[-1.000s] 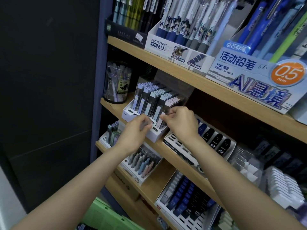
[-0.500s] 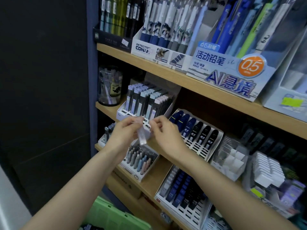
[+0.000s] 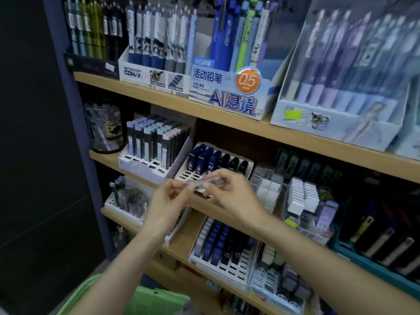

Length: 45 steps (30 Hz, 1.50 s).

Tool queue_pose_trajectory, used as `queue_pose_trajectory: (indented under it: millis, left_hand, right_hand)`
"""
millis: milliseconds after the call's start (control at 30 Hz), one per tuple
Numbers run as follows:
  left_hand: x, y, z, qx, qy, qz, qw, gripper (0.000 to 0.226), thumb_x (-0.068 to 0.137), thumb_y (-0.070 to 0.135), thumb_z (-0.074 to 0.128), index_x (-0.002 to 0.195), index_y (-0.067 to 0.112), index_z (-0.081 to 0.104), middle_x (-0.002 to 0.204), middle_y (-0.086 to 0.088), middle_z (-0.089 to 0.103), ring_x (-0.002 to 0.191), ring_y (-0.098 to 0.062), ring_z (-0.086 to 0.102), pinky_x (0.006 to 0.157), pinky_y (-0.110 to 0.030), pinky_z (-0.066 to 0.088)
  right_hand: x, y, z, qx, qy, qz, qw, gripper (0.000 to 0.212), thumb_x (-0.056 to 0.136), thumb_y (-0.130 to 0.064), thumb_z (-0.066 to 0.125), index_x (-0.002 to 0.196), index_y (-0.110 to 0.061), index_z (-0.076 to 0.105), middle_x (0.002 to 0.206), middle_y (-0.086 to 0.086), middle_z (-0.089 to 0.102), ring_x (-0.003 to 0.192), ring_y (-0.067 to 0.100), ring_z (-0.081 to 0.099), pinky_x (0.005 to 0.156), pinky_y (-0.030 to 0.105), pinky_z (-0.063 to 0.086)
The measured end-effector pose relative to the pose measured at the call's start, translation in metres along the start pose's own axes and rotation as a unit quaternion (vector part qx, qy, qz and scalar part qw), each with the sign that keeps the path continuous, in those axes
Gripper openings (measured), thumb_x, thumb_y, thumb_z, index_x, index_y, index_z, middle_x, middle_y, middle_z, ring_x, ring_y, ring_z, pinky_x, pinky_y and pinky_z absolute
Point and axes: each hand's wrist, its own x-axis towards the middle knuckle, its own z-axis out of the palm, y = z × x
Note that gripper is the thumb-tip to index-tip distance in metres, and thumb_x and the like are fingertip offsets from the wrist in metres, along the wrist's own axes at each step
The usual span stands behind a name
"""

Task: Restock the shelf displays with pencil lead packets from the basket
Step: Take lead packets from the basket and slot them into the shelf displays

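I observe one clear packet (image 3: 205,182) held before the middle shelf (image 3: 104,158): the left hand (image 3: 168,201) pinches one end, the right hand (image 3: 231,196) the other. One green basket (image 3: 156,302) sits below.

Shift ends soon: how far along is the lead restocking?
Done: back rows of the white tray look full. In hand: left hand and right hand pinch a clear packet. Left: front slots stand empty in that tray and the blue-black display; contents of the green basket are unseen.
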Motion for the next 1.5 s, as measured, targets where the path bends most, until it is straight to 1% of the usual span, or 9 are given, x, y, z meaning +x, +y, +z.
queue_pose_trajectory:
  millis: [133, 333, 467, 600, 667, 800, 933, 1167, 1500]
  left_hand:
    - [-0.008, 0.006, 0.025, 0.064, -0.051, 0.07, 0.994, 0.006, 0.086, 0.015, 0.067, 0.088, 0.016, 0.061, 0.085, -0.001, 0.066, 0.083, -0.013, 0.063, 0.076, -0.022, 0.051]
    - [-0.015, 0.023, 0.069, 0.131, -0.135, 0.139, 0.972, 0.019, 0.086, 0.011, 0.067, 0.097, 0.022, 0.056, 0.086, 0.006, 0.062, 0.079, -0.003, 0.059, 0.071, -0.016, 0.049]
    - [-0.008, 0.023, 0.092, 0.197, -0.128, 0.196, 0.952, 0.019, 0.093, 0.015, 0.057, 0.111, 0.021, 0.055, 0.107, 0.011, 0.056, 0.095, 0.001, 0.054, 0.077, -0.007, 0.042]
    - [0.009, 0.014, 0.106, 0.282, -0.146, 0.235, 0.919, 0.03, 0.096, 0.014, 0.051, 0.126, 0.014, 0.052, 0.123, 0.003, 0.05, 0.115, -0.01, 0.045, 0.089, -0.013, 0.032]
    - [0.015, 0.008, 0.112, 0.313, -0.169, 0.223, 0.907, 0.035, 0.097, 0.015, 0.05, 0.132, 0.014, 0.047, 0.131, 0.001, 0.046, 0.121, -0.013, 0.042, 0.096, -0.021, 0.034]
    - [0.02, 0.0, 0.118, 0.372, -0.195, 0.224, 0.879, 0.043, 0.096, 0.014, 0.051, 0.137, 0.015, 0.042, 0.134, 0.0, 0.042, 0.121, -0.017, 0.039, 0.1, -0.03, 0.036]
    - [0.021, -0.003, 0.115, 0.399, -0.194, 0.26, 0.857, 0.044, 0.096, 0.015, 0.049, 0.139, 0.017, 0.039, 0.138, 0.001, 0.04, 0.119, -0.018, 0.039, 0.097, -0.027, 0.034]
    - [0.021, -0.004, 0.109, 0.411, -0.202, 0.285, 0.842, 0.047, 0.097, 0.014, 0.046, 0.142, 0.018, 0.036, 0.141, 0.003, 0.039, 0.121, -0.018, 0.038, 0.098, -0.027, 0.035]
    - [0.022, -0.008, 0.11, 0.403, -0.204, 0.289, 0.844, 0.05, 0.095, 0.013, 0.048, 0.143, 0.019, 0.034, 0.145, 0.005, 0.036, 0.123, -0.017, 0.037, 0.102, -0.026, 0.032]
  right_hand:
    - [-0.016, 0.021, -0.026, -0.207, -0.033, -0.017, 0.978, 0.012, 0.088, -0.024, 0.066, 0.1, -0.022, 0.066, 0.093, -0.008, 0.067, 0.088, 0.003, 0.061, 0.081, 0.025, 0.052]
    - [-0.039, 0.032, -0.046, -0.194, -0.008, -0.039, 0.98, 0.04, 0.088, -0.02, 0.064, 0.121, -0.033, 0.044, 0.086, -0.009, 0.066, 0.076, -0.001, 0.061, 0.071, 0.021, 0.052]
    - [-0.037, 0.035, -0.071, -0.158, 0.078, -0.02, 0.984, 0.029, 0.09, -0.019, 0.063, 0.113, -0.03, 0.048, 0.085, -0.015, 0.06, 0.077, 0.001, 0.064, 0.069, 0.014, 0.051]
    - [-0.016, 0.054, -0.095, -0.171, 0.185, 0.007, 0.968, 0.022, 0.099, -0.016, 0.047, 0.117, -0.008, 0.056, 0.106, -0.001, 0.063, 0.101, 0.014, 0.062, 0.09, 0.032, 0.052]
    - [-0.005, 0.06, -0.103, -0.188, 0.213, 0.035, 0.958, 0.028, 0.101, -0.021, 0.044, 0.112, -0.001, 0.061, 0.107, 0.009, 0.065, 0.1, 0.021, 0.063, 0.089, 0.037, 0.051]
    - [0.015, 0.061, -0.112, -0.256, 0.181, 0.078, 0.946, 0.018, 0.099, -0.024, 0.05, 0.1, -0.012, 0.063, 0.092, 0.001, 0.059, 0.087, 0.02, 0.057, 0.067, 0.024, 0.035]
    - [0.032, 0.064, -0.113, -0.286, 0.179, 0.064, 0.939, 0.018, 0.094, -0.021, 0.058, 0.108, -0.013, 0.067, 0.106, 0.004, 0.065, 0.099, 0.022, 0.059, 0.076, 0.022, 0.04]
    - [0.038, 0.064, -0.118, -0.299, 0.202, 0.023, 0.932, 0.027, 0.087, 0.004, 0.052, 0.106, -0.003, 0.069, 0.109, 0.018, 0.067, 0.102, 0.035, 0.061, 0.09, 0.041, 0.049]
    - [0.041, 0.078, -0.114, -0.354, 0.124, 0.06, 0.925, 0.023, 0.095, -0.017, 0.056, 0.114, -0.008, 0.065, 0.114, 0.013, 0.065, 0.102, 0.028, 0.06, 0.084, 0.033, 0.049]
